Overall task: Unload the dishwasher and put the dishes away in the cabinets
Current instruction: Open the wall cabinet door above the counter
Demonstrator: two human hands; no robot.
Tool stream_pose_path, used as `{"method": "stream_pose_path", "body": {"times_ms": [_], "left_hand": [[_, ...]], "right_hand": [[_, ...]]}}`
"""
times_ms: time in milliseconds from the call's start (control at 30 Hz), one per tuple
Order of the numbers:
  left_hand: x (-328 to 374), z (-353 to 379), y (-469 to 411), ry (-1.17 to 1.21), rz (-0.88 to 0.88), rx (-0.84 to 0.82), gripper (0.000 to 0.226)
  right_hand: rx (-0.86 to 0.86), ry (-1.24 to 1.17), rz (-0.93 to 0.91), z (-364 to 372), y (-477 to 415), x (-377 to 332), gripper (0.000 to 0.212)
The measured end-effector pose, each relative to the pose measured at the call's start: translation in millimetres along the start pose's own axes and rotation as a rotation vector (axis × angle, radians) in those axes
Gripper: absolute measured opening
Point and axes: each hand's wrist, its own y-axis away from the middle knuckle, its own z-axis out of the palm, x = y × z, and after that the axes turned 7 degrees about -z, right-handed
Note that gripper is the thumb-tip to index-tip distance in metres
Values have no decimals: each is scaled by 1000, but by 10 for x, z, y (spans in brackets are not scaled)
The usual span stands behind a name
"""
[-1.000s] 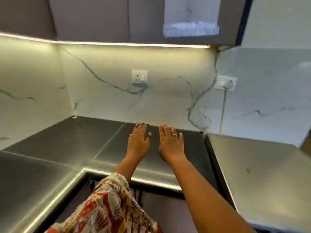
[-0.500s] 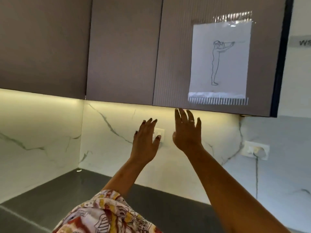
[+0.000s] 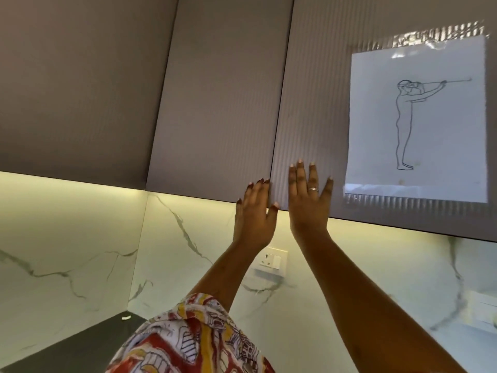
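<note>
- Left hand (image 3: 255,211) and right hand (image 3: 309,203): both up, fingers straight, holding nothing.
- Cabinet doors (image 3: 215,103) directly ahead; upright seam (image 3: 278,130) runs between the hands, the right one higher. Contact unclear.
- Dishes, dishwasher: out of view.

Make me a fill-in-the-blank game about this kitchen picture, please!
The right hand wears a ____ on one finger. The left hand is open and holds ____. The paper is stuck to the cabinet door with shiny ____.
Missing words: ring, nothing, tape.
</note>
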Motion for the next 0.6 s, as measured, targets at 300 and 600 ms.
{"method": "stream_pose_path", "body": {"times_ms": [300,600], "left_hand": [[-98,132,-578,135,92,-231,61],[-147,81,-605,245,122,-321,61]], "right_hand": [[254,20,32,302,-146,-189,67],[279,-16,44,187,-86,-263,63]]}}
